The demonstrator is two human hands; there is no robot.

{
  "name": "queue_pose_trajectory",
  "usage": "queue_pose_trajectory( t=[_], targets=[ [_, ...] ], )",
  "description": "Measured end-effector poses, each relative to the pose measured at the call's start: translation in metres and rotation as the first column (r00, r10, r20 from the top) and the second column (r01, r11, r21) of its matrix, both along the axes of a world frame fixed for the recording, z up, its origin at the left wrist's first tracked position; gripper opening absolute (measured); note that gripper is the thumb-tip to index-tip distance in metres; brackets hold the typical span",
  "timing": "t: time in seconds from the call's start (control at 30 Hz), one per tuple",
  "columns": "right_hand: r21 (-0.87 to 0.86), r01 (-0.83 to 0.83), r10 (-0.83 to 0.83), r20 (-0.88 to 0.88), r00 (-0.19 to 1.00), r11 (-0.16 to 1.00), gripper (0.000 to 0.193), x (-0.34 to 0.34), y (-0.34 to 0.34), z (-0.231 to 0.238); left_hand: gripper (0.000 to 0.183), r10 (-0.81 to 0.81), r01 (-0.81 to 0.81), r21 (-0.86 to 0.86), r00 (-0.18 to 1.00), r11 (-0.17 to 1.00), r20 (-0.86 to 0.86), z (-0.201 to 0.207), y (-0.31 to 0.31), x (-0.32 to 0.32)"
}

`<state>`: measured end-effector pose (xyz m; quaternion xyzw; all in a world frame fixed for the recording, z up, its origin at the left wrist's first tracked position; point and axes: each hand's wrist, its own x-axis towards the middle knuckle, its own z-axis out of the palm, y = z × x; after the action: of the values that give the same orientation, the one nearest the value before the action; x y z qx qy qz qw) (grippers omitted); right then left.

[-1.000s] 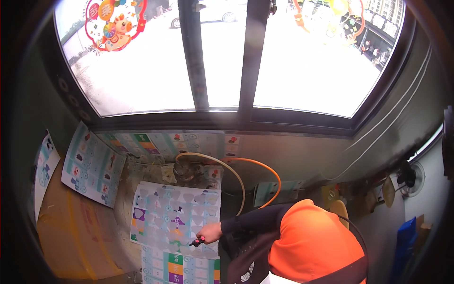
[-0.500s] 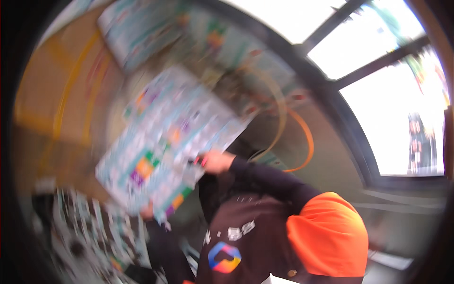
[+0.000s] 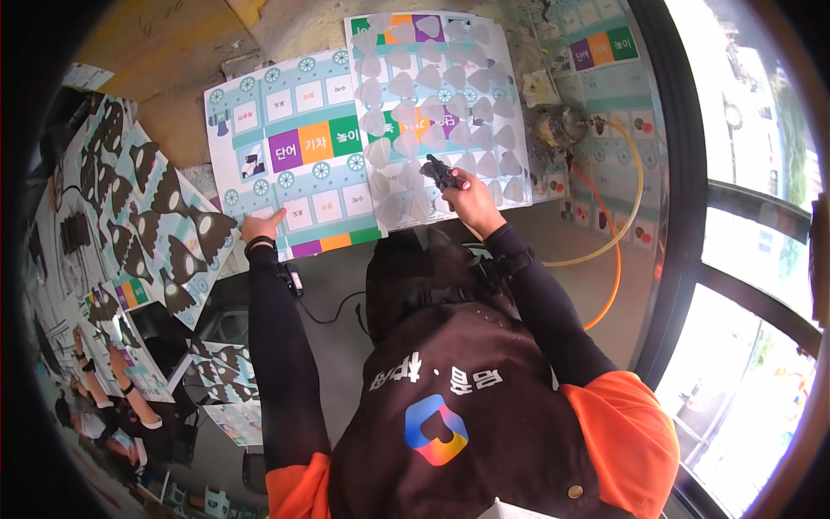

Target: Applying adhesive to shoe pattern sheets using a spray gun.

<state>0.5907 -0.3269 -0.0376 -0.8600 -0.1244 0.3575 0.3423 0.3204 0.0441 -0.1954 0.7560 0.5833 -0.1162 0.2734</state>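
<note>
A large printed card sheet (image 3: 324, 134) lies in front of me, with white cells, wheels and purple, orange and green blocks. Rows of grey, leaf-shaped patches (image 3: 402, 84) cover its right part. My left hand (image 3: 259, 228) is closed at the sheet's near left edge, its thumb stretched over the print; the other fingers are partly hidden. My right hand (image 3: 474, 206) grips a small black hand tool (image 3: 441, 173) over the patched part, near its lower edge. Red shows beside the tool's handle; its exact kind is unclear.
Sheets with black shapes (image 3: 160, 212) cover the left side, where another person's arms (image 3: 125, 376) reach in. To the right hang a yellow hose (image 3: 638, 186), an orange hose (image 3: 616, 259) and upright printed sheets (image 3: 605, 95). Dark window frames (image 3: 679, 251) stand farther right.
The view has steadied and turned. The printed sheet, tilted and blurred before, now lies farther from my body, and both my arms reach out to it. The tool stays in my right hand.
</note>
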Motion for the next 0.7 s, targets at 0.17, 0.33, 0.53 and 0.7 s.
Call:
queue_pose_trajectory(
  t=[0.17,0.33,0.53,0.7],
  targets=[
    [0.003,-0.043,0.043,-0.105,0.994,0.999,0.029,0.005,0.0,0.006,0.069,0.012,-0.011,-0.032,0.999,0.999,0.036,0.001,0.0,0.002],
    [0.016,-0.114,0.115,-0.155,0.981,0.993,0.032,0.004,-0.005,0.003,0.068,0.01,-0.01,-0.01,0.999,1.0,-0.049,0.0,0.001,0.002],
    [0.01,-0.133,0.133,-0.148,0.98,0.991,0.038,0.004,-0.01,0.002,0.07,-0.016,0.015,-0.037,0.999,0.999,-0.029,-0.003,0.005,0.001],
    [0.01,-0.091,0.091,-0.125,0.988,0.996,0.036,0.006,-0.004,-0.001,0.069,-0.004,0.002,-0.029,0.998,1.0,-0.056,0.0,0.004,0.003]
  ],
)
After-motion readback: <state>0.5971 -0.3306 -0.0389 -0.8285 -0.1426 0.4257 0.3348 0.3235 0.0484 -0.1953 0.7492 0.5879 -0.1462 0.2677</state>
